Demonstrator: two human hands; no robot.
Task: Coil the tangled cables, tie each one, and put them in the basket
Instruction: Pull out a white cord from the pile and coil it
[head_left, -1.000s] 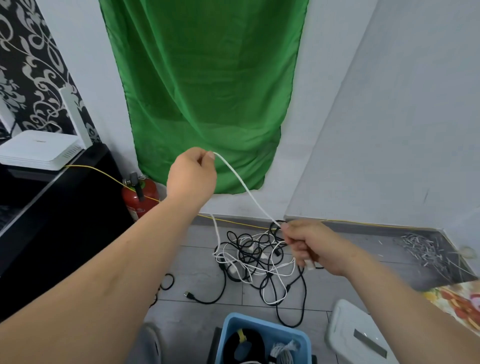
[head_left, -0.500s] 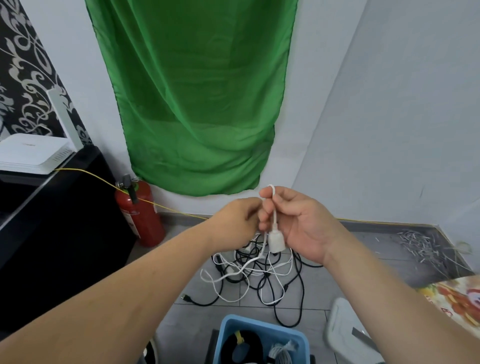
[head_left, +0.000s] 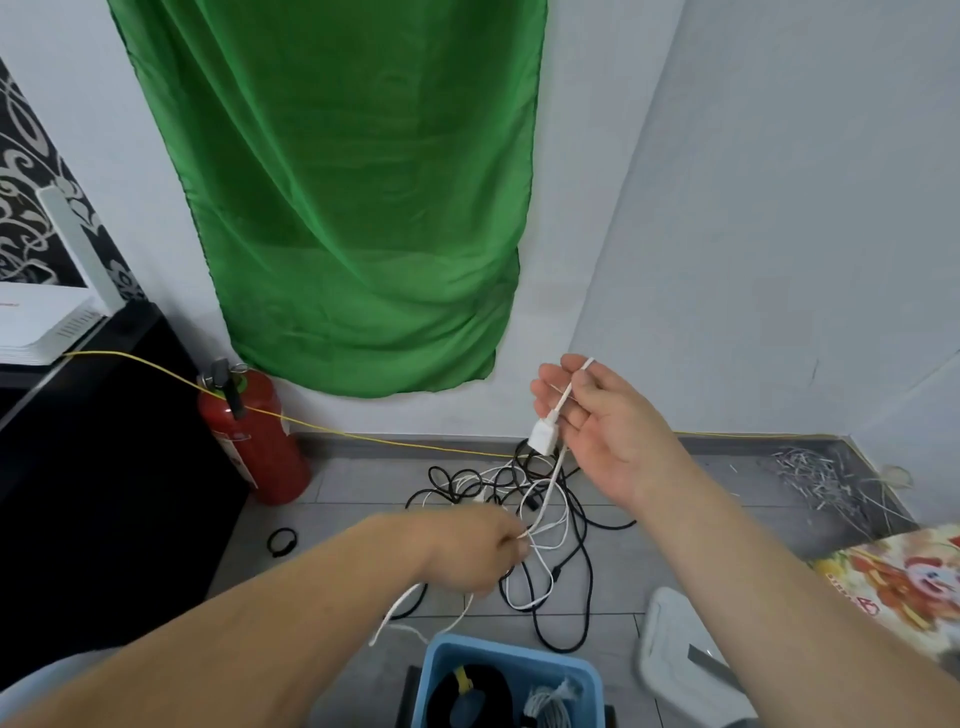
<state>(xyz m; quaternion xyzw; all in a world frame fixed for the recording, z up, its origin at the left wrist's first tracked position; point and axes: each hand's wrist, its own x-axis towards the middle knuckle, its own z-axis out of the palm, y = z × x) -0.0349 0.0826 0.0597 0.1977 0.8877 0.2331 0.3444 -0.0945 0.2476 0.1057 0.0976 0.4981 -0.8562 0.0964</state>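
My right hand (head_left: 605, 423) is raised, palm up, and pinches the top of a white cable (head_left: 551, 480) between thumb and fingers; its white plug (head_left: 542, 437) dangles under the palm. The cable runs down to my left hand (head_left: 470, 551), which grips it lower down, with a loose end trailing below the wrist. Behind the hands a tangle of black and white cables (head_left: 540, 525) lies on the grey floor tiles. The blue basket (head_left: 441, 670) stands at the bottom edge and holds a coiled black cable with a yellow tie and a coiled white cable.
A red fire extinguisher (head_left: 257, 441) stands by the wall under a green cloth (head_left: 343, 197). A black cabinet (head_left: 104, 467) with a white router is at left. A white lid (head_left: 675, 660) lies right of the basket. A yellow wire (head_left: 363, 441) runs along the skirting.
The hands met half a second ago at the plug. Since then my left hand has slid down the white cable toward the floor, and my right hand has moved right and opened its palm upward.
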